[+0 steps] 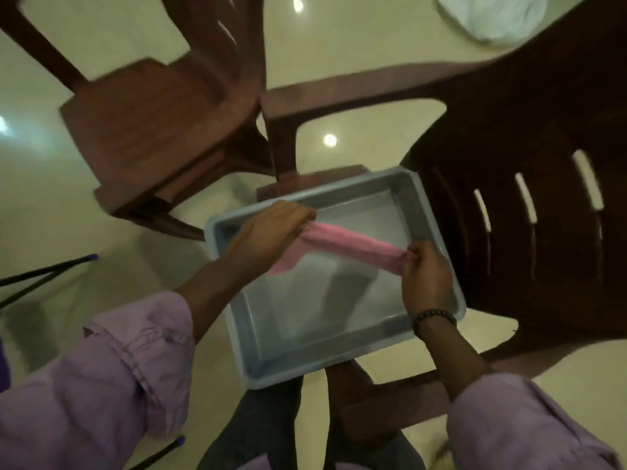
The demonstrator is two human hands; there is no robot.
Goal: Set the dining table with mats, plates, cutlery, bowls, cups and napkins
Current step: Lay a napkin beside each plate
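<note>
A pink cloth napkin (342,244) is stretched between both hands above a grey plastic tub (353,354). My left hand (271,228) grips its left end, with a loose corner hanging down below the palm. My right hand (425,269), with a dark bead bracelet on the wrist, pinches the right end. The tub's inside shows nothing else in it. It rests on a brown stool or chair part below me.
Dark brown plastic chairs stand around: one (163,117) at the upper left, another (529,205) with a slotted back on the right. A white cloth (492,15) lies on the pale floor at the top right. Thin black legs with blue tips (51,269) are at the left.
</note>
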